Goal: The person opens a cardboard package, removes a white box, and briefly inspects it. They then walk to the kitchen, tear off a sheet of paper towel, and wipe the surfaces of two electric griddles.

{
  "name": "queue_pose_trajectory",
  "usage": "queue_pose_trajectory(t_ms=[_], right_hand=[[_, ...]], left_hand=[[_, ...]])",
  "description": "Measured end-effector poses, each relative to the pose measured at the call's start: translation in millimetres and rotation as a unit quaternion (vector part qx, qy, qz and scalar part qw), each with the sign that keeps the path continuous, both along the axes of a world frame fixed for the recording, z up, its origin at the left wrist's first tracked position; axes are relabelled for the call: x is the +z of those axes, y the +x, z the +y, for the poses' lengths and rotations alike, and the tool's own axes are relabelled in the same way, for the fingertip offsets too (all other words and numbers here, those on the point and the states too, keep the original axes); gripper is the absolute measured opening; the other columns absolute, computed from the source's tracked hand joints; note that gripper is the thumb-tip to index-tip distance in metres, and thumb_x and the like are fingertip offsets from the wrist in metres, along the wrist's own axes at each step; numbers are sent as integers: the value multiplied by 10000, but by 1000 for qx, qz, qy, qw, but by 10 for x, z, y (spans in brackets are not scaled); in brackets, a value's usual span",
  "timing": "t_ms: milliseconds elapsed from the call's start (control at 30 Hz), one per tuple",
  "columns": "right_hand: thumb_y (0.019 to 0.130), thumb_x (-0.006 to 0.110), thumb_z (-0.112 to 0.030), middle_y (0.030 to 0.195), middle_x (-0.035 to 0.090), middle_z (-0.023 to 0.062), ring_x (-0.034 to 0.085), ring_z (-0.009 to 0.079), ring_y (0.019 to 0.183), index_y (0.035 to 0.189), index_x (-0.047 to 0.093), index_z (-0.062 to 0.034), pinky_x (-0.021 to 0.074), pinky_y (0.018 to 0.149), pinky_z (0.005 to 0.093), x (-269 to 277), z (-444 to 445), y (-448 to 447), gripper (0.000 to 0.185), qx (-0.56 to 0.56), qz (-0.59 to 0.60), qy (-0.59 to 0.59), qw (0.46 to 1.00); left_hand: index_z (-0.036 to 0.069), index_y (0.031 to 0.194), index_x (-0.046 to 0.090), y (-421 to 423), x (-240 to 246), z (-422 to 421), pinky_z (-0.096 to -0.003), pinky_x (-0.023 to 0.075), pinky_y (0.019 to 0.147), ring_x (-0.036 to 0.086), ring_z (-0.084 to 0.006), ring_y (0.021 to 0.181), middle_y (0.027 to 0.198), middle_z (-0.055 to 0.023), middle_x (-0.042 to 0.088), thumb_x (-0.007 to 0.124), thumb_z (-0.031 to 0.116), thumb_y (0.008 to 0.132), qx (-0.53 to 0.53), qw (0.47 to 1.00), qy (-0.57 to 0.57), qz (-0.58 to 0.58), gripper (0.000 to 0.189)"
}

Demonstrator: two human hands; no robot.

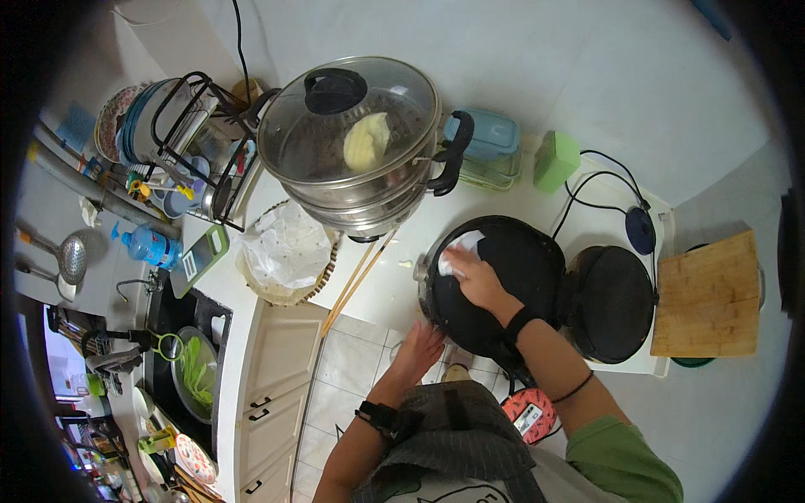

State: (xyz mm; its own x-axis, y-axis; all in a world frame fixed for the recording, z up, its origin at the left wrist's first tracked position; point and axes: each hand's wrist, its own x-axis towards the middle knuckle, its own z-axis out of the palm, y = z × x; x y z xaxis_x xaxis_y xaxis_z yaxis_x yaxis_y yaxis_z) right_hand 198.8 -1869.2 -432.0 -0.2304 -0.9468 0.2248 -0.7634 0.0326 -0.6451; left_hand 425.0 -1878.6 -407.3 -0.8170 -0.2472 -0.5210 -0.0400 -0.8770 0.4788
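A white paper tissue (470,244) lies under the fingers of my right hand (476,276), which presses it on the upper left part of a round black pan plate (516,270) of an opened electric griddle. The griddle's other black half, its lid (609,302), lies to the right. At the griddle's near left edge is my left hand (420,349), fingers extended, seemingly touching the rim and holding nothing visible. Left of the griddle, a pair of long wooden chopsticks (355,286) rests across the counter edge.
A steamer pot (358,188) with glass lid stands at the back. Left of it are a paper-lined basket (286,248) and a dish rack (188,151). A bowl of greens (196,371) sits in the sink. Food containers (484,148), a cable and a wooden cutting board (707,295) stand rightward.
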Motion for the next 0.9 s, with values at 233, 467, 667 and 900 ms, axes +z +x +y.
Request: queue_pose_trajectory(t_ms=[233,467,667,900], right_hand=[[931,500,-145,1214,576,221,609,359,1038,1450,289,-138,489,862,410,247,560,542,560,30,-131,244,960],[900,596,-216,1106,629,231,652,355,923,1410,389,-139,501,816,383,387,950,743,556,-5,-201,204,958],[874,629,-200,1086,660,183,646,274,972,1267,566,-51,497,845,344,439,975,539,425,-77,-308,283,905],[843,663,-52,1110,627,134,626,244,1002,1225,538,44,508,891,392,917,985,762,413,-102,-719,201,657]], left_hand=[[25,1491,71,6,-17,-31,-379,97,1167,158,-274,1426,1547,-161,134,237,674,919,0,999,34,6,881],[16,1487,98,50,44,-110,-381,111,1165,147,-279,1428,1546,-169,134,215,707,901,-23,997,60,35,913],[1,1480,130,45,5,-130,-382,145,1153,173,-272,1420,1532,-175,190,241,682,917,-15,996,82,33,890],[25,1457,258,647,167,-473,-361,181,1145,308,-258,1365,1442,-187,383,264,577,973,-112,971,-177,-115,734]])
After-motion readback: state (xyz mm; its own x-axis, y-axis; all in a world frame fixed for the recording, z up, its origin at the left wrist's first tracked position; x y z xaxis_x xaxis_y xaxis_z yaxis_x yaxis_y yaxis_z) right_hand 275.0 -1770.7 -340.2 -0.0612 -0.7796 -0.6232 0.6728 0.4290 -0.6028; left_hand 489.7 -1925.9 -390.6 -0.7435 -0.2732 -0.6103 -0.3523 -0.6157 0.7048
